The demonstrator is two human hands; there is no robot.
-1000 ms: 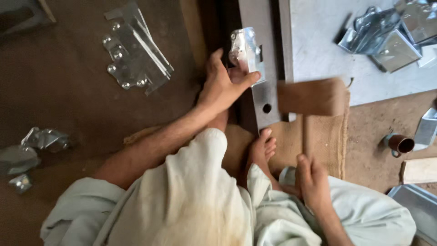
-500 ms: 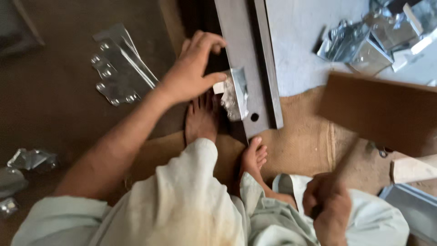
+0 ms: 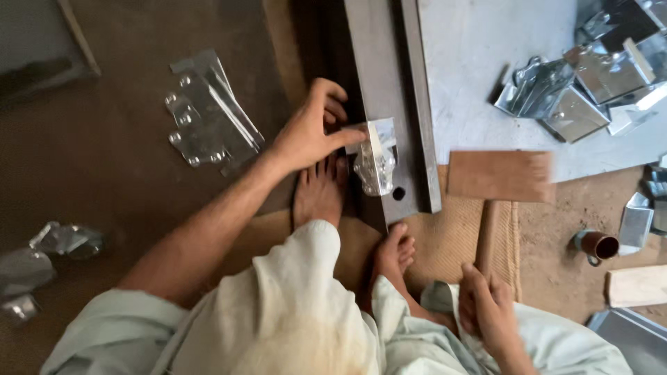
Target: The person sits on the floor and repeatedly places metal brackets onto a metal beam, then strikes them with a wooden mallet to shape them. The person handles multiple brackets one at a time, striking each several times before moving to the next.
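My left hand (image 3: 309, 128) holds a small folded shiny sheet-metal piece (image 3: 376, 157) against the long grey steel bar (image 3: 381, 83) on the floor. My right hand (image 3: 486, 309) grips the handle of a wooden mallet (image 3: 500, 177); its blocky head hovers just right of the bar's near end, slightly blurred. My two bare feet (image 3: 321, 194) rest on the floor at the bar's near end, one beside the metal piece.
A flat metal sheet (image 3: 479, 62) lies right of the bar, with several bent metal parts (image 3: 590, 76) piled on it. Stamped metal strips (image 3: 208, 114) lie at left, more scraps (image 3: 48, 250) at far left. A small brown cup (image 3: 596, 245) and a wood block (image 3: 638, 285) sit at right.
The mallet head has swung down and left toward the bar. My left hand slid the metal piece slightly along the bar and keeps holding it.
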